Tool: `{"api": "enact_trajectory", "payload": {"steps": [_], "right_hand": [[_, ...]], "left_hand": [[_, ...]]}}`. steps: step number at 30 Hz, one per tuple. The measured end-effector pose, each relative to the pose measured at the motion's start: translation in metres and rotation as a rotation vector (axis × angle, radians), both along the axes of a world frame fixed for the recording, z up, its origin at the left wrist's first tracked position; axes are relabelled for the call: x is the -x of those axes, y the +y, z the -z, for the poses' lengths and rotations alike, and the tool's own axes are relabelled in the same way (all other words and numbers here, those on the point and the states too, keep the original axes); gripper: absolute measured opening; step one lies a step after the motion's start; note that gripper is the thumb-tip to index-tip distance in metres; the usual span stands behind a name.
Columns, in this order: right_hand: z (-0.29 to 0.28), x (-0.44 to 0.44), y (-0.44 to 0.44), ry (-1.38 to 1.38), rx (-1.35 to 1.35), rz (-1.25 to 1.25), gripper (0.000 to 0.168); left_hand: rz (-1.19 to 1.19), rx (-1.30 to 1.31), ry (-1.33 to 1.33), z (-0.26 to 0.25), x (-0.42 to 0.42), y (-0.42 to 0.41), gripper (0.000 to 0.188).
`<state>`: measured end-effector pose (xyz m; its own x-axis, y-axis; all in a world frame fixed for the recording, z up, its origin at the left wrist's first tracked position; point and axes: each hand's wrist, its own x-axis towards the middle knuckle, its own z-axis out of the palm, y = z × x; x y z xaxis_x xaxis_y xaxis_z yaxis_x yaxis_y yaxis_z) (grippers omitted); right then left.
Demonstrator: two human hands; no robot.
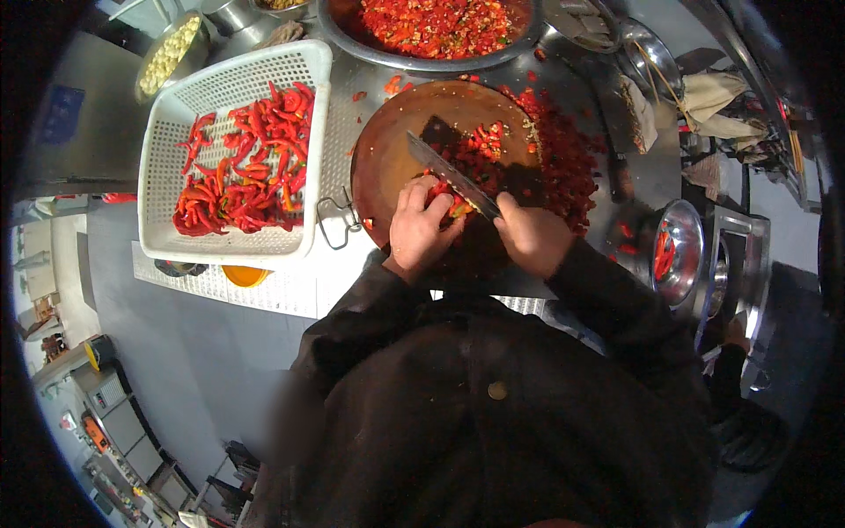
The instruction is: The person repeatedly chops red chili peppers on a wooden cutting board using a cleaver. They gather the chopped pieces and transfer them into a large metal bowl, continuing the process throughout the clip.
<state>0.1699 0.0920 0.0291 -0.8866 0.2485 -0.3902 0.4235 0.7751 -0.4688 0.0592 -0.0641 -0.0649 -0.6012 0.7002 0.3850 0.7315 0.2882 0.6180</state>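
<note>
My right hand [531, 239] grips the handle of a broad-bladed kitchen cleaver [447, 166], its blade slanting up and left over a round wooden chopping block [389, 148]. Beside the blade, the curled fingers of my left hand [419, 228] press down on a small bunch of red peppers [455, 201], partly hidden by the fingers and the cleaver. Cut pepper pieces [487, 140] lie on the block past the blade. A heap of chopped red pepper [564, 165] spreads along the block's right side.
A white plastic basket [150, 198] of whole red peppers [254, 165] stands left. Behind the block is a large metal basin [429, 64] of chopped pepper. A bowl of peeled garlic cloves [170, 56] sits back left. At right are a metal bowl [690, 244] and another person's hand [736, 333].
</note>
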Motion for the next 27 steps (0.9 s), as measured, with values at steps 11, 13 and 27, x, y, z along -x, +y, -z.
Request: {"api": "enact_trajectory", "payload": {"steps": [11,13,27], "right_hand": [[0.039,-0.014,0.004,0.283,0.057,0.150,0.024],[0.037,-0.021,0.005,0.247,-0.024,0.153,0.025],[0.010,-0.009,-0.009,0.079,-0.011,0.005,0.019]], "left_hand": [[0.056,-0.048,0.028,-0.006,0.007,-0.004,0.033],[0.016,-0.027,0.024,-0.015,0.006,-0.012,0.036],[0.009,-0.074,-0.068,0.009,0.000,-0.017,0.027]]}}
